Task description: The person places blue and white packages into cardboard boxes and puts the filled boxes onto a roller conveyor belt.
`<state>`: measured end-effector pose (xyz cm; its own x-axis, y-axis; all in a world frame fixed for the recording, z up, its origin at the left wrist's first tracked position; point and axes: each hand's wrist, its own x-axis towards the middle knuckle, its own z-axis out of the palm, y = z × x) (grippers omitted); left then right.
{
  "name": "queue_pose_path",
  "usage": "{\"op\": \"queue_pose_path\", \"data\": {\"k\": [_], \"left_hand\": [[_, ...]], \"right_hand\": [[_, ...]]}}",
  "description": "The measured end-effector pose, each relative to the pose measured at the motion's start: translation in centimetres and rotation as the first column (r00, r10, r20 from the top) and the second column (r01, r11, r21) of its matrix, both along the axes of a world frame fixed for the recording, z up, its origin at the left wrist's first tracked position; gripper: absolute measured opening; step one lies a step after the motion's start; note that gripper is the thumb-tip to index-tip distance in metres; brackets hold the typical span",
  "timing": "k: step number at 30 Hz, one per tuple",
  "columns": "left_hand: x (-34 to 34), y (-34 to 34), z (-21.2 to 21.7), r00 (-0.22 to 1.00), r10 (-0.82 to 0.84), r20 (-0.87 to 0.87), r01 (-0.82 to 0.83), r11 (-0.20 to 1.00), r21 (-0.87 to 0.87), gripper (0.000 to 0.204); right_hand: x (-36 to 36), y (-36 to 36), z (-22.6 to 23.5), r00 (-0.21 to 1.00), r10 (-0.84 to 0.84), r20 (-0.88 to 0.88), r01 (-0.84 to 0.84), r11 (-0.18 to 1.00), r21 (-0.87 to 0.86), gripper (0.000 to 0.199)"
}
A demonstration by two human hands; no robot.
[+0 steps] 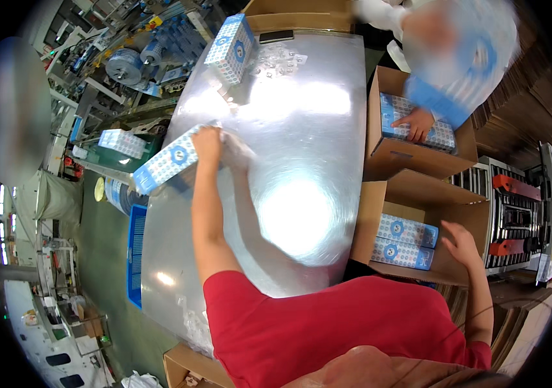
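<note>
a big shiny metal table [302,129] fills the middle. at its far end a blue and white box [231,48] stands up, with a small pile of clear little bags [276,59] and a flat black thing [276,36] beside it. another person's hand [416,123] rests on a box inside the far brown carton [405,155]. a blue crate [135,252] sits on the floor at the left. a roller machine with red parts [515,213] stands at the right.

One head-worn fisheye view, looking steeply down from above the person's red shoulders at frame bottom, shiny metal table [302,129] filling the centre close below, open cardboard boxes [379,213] at right, edges bending toward the dark rim.
</note>
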<state>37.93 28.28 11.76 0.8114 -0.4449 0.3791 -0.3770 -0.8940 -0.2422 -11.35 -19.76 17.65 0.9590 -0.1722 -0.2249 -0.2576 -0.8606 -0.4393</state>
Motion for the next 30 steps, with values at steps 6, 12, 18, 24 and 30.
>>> {"op": "queue_pose_path", "data": {"k": [6, 12, 18, 24, 30], "left_hand": [[-22.0, -7.4, 8.1, 0.452, -0.718, -0.529, 0.705, 0.651, -0.282, 0.015], [-25.7, -8.3, 7.2, 0.230, -0.893, -0.386, 0.775, 0.408, -0.482, 0.011], [-2.1, -0.6, 6.2, 0.967, 0.238, -0.093, -0.255, 0.881, -0.398, 0.054], [-0.8, 4.2, -1.5, 0.934, 0.131, -0.333, -0.186, 0.973, -0.138, 0.044], [-19.2, -0.8, 1.9, 0.484, -0.736, -0.473, 0.421, 0.670, -0.611, 0.023]], "right_hand": [[13.1, 8.3, 0.9, 0.884, 0.322, 0.339, -0.328, 0.944, -0.041, 0.065], [18.8, 15.9, 0.0, 0.597, 0.788, 0.153, -0.751, 0.615, -0.240, 0.088], [20.5, 18.3, -0.9, 0.561, 0.800, 0.214, -0.781, 0.597, -0.184, 0.087], [19.6, 20.0, -0.3, 0.443, 0.893, 0.080, -0.894, 0.447, -0.036, 0.090], [18.1, 17.6, -1.2, 0.509, 0.856, 0.093, -0.840, 0.517, -0.166, 0.083]]}}
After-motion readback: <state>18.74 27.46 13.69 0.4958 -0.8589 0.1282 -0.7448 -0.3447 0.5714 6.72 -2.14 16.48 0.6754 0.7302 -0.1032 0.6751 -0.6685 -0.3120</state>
